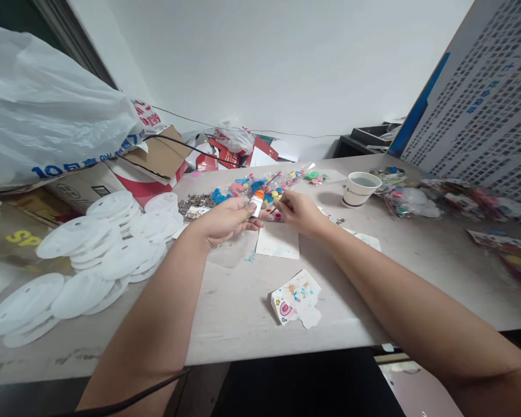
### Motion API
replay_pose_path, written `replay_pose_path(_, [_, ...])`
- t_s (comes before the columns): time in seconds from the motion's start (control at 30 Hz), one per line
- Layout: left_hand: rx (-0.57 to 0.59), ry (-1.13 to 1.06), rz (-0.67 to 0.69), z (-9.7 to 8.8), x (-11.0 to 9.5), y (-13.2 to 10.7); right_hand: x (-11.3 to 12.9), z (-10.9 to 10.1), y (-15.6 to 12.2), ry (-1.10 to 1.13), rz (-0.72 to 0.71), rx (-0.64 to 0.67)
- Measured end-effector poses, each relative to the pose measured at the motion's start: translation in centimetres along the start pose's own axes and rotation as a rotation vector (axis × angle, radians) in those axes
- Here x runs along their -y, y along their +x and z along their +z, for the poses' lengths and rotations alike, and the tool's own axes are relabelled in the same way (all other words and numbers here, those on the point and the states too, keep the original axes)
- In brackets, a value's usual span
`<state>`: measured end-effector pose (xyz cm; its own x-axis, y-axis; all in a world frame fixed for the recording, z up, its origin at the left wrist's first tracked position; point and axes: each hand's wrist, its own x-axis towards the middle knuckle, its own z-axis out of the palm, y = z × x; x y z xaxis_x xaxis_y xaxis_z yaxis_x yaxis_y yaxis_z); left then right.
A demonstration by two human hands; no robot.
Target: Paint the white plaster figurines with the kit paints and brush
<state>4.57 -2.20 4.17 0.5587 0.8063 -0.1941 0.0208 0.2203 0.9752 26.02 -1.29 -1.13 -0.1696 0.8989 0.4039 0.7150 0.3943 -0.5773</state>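
Observation:
My left hand (228, 219) is closed around a small white piece with an orange top (257, 202), held upright over the table; its exact kind is too small to make out. Just to its right, the fingers of my right hand (301, 211) pinch a thin reddish stick (272, 211) that looks like a paintbrush, its tip close to the left fingers. Below the hands lies a white card (278, 242). Nearer to me is a cut-out card (300, 296) smeared with blue and brown paint. Behind the hands are small coloured paint pots (238, 186) and clear plastic wrapping.
White discs (121, 258) are piled at the left. A paper cup (360, 189) of liquid stands at the right, near bagged packets (410, 201). Boxes (162, 153) and a big plastic bag (61, 110) are at the back left; a printed panel (473, 116) rises at the right.

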Motion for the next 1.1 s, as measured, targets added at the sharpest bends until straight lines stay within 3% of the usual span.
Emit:
replay_pose_path(0.13, [-0.065,-0.026,0.012,0.1,0.3,0.5,0.0,0.5,0.1,-0.02,-0.016,0.022])
replay_pose_path(0.27, [-0.071,-0.084,0.159,0.7,0.8,1.1,0.5,-0.6,-0.1,-0.008,-0.012,-0.044])
replay_pose_path(0.33, [-0.075,-0.072,0.249,1.1,1.1,1.5,1.2,-1.9,-0.7,0.036,-0.006,-0.161])
replay_pose_path(0.4, [-0.107,0.001,0.319,1.8,1.4,1.8,2.3,-3.5,-1.6,0.205,-0.024,-0.411])
replay_pose_path(0.47, [-0.179,0.134,0.368,2.6,1.8,1.9,3.5,-4.8,-2.6,0.376,-0.126,-0.62])
replay_pose_path(0.53, [-0.288,0.313,0.413,3.6,2.1,1.6,4.5,-5.4,-3.5,0.404,-0.247,-0.721])
replay_pose_path(0.67, [-0.485,0.655,0.471,5.6,2.1,0.3,5.0,-4.7,-4.1,0.342,-0.423,-0.64])
replay_pose_path(0.8, [-0.591,0.873,0.471,6.6,1.8,-0.5,4.3,-4.1,-3.7,0.244,-0.458,-0.6])
replay_pose_path(0.97, [-0.66,0.94,0.493,6.6,1.6,-0.6,4.2,-4.7,-3.5,0.153,-0.467,-0.58])
replay_pose_path(1.1, [-0.669,0.955,0.478,6.7,1.3,-0.8,4.3,-4.5,-3.6,0.205,-0.48,-0.626])
